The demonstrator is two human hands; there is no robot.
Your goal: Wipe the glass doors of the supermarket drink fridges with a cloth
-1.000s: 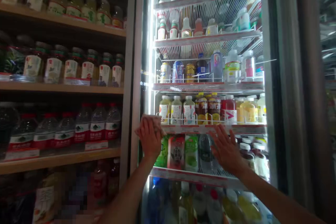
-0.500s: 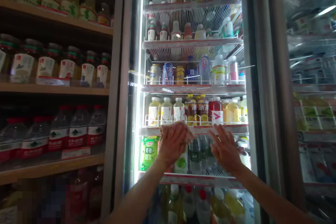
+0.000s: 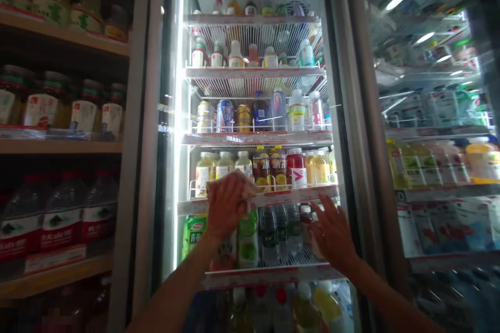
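Observation:
My left hand (image 3: 225, 208) presses a pale pinkish cloth (image 3: 234, 183) against the glass door (image 3: 250, 138) of a lit drinks fridge. The cloth covers the lower part of some white-capped bottles and part of the shelf edge behind the glass. To the right, my right hand (image 3: 332, 231) is raised with its fingers spread and nothing in it. It is close to the door near the shelf's right end; whether it touches the glass I cannot tell. Behind the glass between my hands stand clear bottles with dark labels (image 3: 269, 234) and a green bottle (image 3: 247, 239).
On the left, wooden shelves (image 3: 58, 146) hold jars and red-capped water bottles (image 3: 62, 213). A metal door frame (image 3: 357, 130) runs upright on the right, beside another glass-fronted section of drinks (image 3: 437, 161). Rows of bottles and cans fill the lit fridge shelves.
The view has turned to the right, showing more of the right-hand section. Against the shelves, the cloth under my left hand is slightly higher, and my right hand is farther right.

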